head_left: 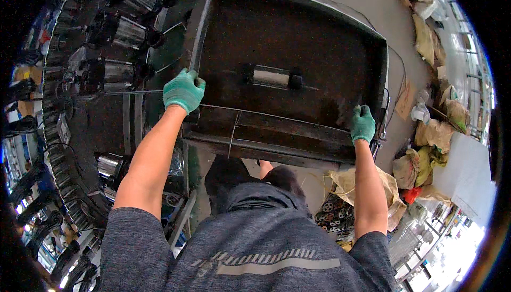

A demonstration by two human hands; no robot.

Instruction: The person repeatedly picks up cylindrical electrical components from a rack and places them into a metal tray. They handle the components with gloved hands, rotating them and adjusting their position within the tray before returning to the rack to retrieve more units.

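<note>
A wide, shallow black tray (298, 20) with raised walls stands in front of me. On its floor lies a motor-like cylinder (271, 77) with a silver middle, black ends and a thin shaft, untouched by either hand. My left hand (183, 91), in a green glove, is closed on the tray's left wall, with the thumb toward the inside. At the near right corner my right hand (363, 124), gloved in green too, appears closed on the tray's edge; its fingertips are partly hidden. A dark ledge (266, 145) runs along the tray's near side.
Several larger silver-and-black motors (130, 32) sit in a row on a rack at the left. Below the right arm stands an open sack (335, 215) of small round parts. Sacks and bags (434, 135) line the floor at the right. A cable (399, 60) runs beside the tray.
</note>
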